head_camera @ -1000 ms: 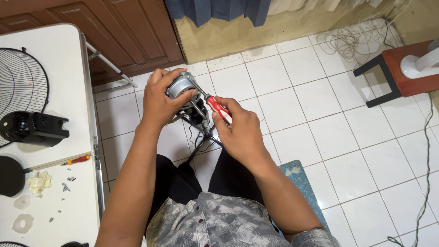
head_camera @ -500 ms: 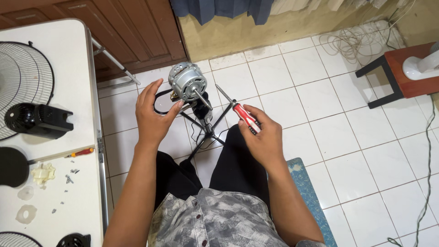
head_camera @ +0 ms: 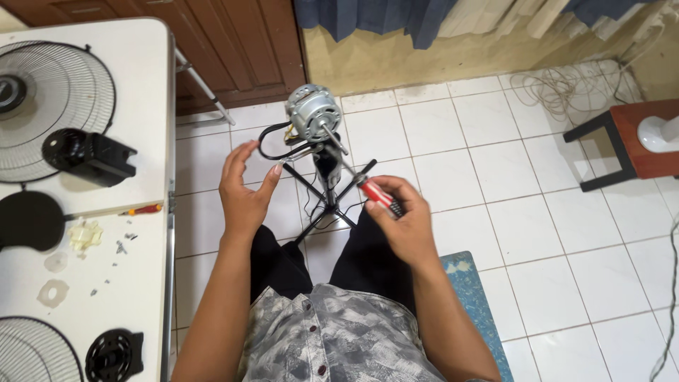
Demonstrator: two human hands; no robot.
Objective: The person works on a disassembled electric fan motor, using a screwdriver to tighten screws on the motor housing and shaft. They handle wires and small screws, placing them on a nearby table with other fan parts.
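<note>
Bare metal fan motor [head_camera: 312, 113] sits atop its stand, unsupported. My left hand [head_camera: 244, 191] hovers open beside it; my right hand [head_camera: 399, 219] grips the red screwdriver [head_camera: 375, 194] just below the motor. Risk: levering could tip it over.

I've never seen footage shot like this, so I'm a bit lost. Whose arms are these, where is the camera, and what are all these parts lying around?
The camera sits on the person's head and looks down, so the two arms are the person's own. The right hand grips a red-handled screwdriver, its tip pointing toward a bare grey fan motor mounted on a black stand over the tiled floor. The left hand is open beside the motor and holds nothing.

On the white table at the left lie fan parts: a round wire fan guard, a black housing piece, a dark round disc, a small second screwdriver and some loose screws.
</note>
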